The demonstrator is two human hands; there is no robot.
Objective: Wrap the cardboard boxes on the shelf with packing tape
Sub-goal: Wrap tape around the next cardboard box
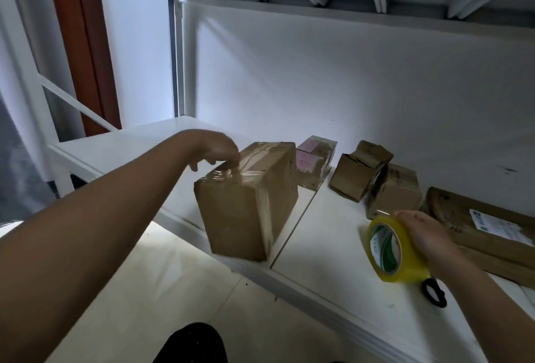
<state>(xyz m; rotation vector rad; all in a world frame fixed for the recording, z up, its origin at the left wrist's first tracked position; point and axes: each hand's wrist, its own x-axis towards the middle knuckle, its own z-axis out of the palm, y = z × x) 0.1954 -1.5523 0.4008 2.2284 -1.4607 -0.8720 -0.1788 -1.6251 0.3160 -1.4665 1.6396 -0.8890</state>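
Note:
A brown cardboard box point(249, 203) stands on the white shelf point(327, 247), with shiny clear tape across its top and down its right side. My left hand point(215, 150) rests its bent fingertips on the taped top at the box's near left corner. To the right, my right hand point(425, 235) grips a yellow roll of packing tape point(396, 252) just above the shelf.
Behind the box lies a small taped box with a pink label point(315, 160). Two small brown boxes point(376, 180) sit further right, and a flat cardboard parcel with a white label point(486, 226) lies at the far right. Black scissor handles point(434, 293) lie under my right forearm.

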